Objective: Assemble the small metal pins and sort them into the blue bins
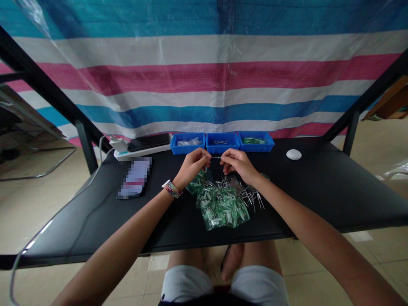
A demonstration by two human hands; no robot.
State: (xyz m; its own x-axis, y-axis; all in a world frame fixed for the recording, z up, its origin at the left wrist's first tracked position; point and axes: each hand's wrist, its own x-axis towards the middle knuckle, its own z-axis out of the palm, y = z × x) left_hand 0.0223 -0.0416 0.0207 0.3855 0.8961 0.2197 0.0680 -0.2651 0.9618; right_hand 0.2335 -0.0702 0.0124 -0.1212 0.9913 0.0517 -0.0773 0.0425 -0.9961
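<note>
A thin metal rod (216,157) stretches level between my two hands, just in front of the blue bins. Its left end is pinched in the fingertips of my left hand (195,161), which has a woven bracelet (172,189) at the wrist. My right hand (238,164) is closed on the other end. Below them lies a heap of small clear packets (223,208) with green and white contents. Loose metal pins (253,196) are scattered at the heap's right side, partly under my right forearm.
Three blue bins stand along the back: the left bin (188,150) holds clear packets, the middle bin (222,149) thin rods, the right bin (256,147) green packets. A phone (135,177), a white power strip (143,151) with a cable, and a white mouse (293,154) lie about.
</note>
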